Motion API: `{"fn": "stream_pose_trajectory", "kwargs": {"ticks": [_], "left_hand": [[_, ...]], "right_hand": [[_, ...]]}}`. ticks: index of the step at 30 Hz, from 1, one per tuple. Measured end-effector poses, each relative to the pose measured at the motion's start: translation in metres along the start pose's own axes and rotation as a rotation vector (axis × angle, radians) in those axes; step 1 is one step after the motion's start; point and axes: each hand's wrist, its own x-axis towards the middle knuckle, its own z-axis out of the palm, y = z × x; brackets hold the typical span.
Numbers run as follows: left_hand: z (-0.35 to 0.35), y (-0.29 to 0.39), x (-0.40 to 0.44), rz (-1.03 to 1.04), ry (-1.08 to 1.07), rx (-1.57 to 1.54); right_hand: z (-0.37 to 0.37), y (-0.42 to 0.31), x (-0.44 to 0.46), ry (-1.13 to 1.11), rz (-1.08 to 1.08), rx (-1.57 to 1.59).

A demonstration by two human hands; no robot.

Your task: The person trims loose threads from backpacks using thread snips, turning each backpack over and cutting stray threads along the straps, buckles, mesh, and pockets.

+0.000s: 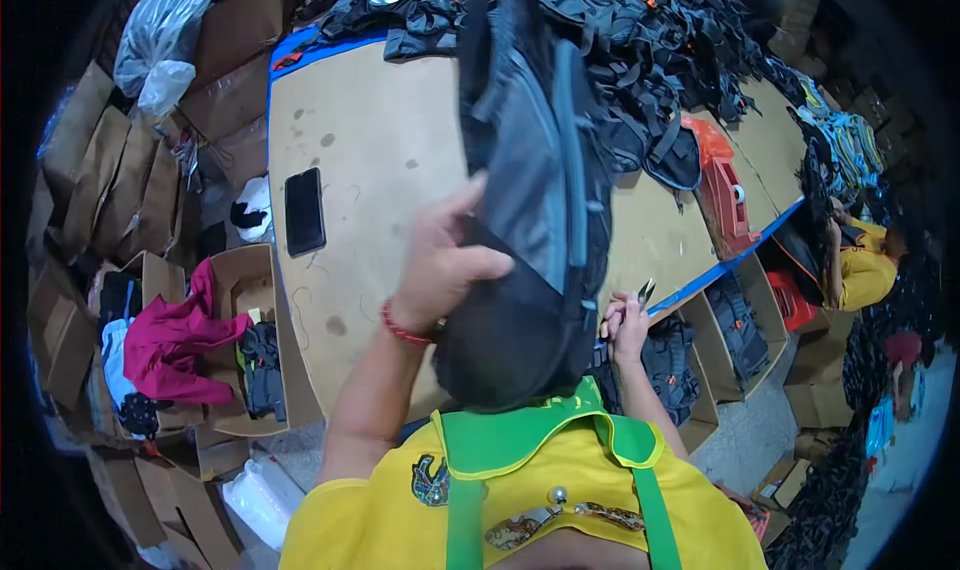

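A black and grey backpack (530,170) stretches from my chest across the table, its zipped side facing right. At its left edge is my left hand (440,260), slightly blurred, with a red bracelet on the wrist. The thumb lies over the bag's face and the forefinger is at its edge; the other fingers are partly hidden. To the right of the bag, my right hand (627,325) is closed around small thread snips (647,292), whose blades point up. Whether this hand also touches the bag I cannot tell.
A phone (305,211) lies on the cardboard-covered table (370,150). Black bags (640,60) are heaped at the back. A red tape dispenser (728,198) stands at the right. Open boxes (255,270) flank the table, one with magenta cloth (180,345). Another person (865,265) works at far right.
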Motion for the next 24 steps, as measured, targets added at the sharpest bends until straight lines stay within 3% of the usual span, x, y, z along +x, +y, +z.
{"fn": "stream_pose_trajectory", "kwargs": {"ticks": [1, 3, 6, 7, 8, 11, 13, 15, 18, 20, 23, 24], "left_hand": [[-0.002, 0.017, 0.001, 0.037, 0.075, 0.139], [0.005, 0.055, 0.006, 0.157, -0.012, 0.104], [0.025, 0.076, 0.004, 0.218, 0.005, 0.396], [0.033, 0.064, 0.010, 0.446, 0.006, 0.675], [0.049, 0.065, 0.011, 0.325, -0.005, 0.912], [0.090, 0.028, 0.026, 0.041, -0.288, 1.102], [0.096, -0.024, 0.024, 0.105, -0.586, 1.135], [0.092, -0.050, 0.007, 0.214, -0.685, 1.097], [0.063, -0.071, 0.001, 0.358, -0.565, 0.935], [0.034, -0.082, 0.004, 0.333, -0.351, 1.075], [0.002, -0.096, 0.005, -0.052, -0.185, 1.167], [0.000, -0.102, 0.002, -0.071, -0.204, 1.157]], "right_hand": [[-0.001, -0.001, 0.000, 0.006, 0.033, 0.042], [-0.003, 0.001, 0.002, -0.003, 0.033, 0.071], [-0.003, 0.000, 0.002, 0.003, 0.049, 0.103], [-0.003, 0.000, 0.003, 0.007, 0.061, 0.118], [-0.004, -0.001, 0.004, 0.009, 0.070, 0.133], [-0.002, -0.015, 0.006, 0.062, 0.164, 0.280], [-0.013, -0.005, 0.015, 0.145, 0.085, 0.225], [-0.043, 0.012, 0.027, 0.168, 0.021, 0.076], [-0.052, -0.016, 0.006, 0.224, 0.071, -0.023], [-0.054, -0.027, -0.009, 0.200, 0.070, 0.058], [-0.052, -0.042, -0.028, 0.184, 0.058, -0.040], [-0.049, -0.042, -0.033, 0.198, 0.049, -0.103]]}}
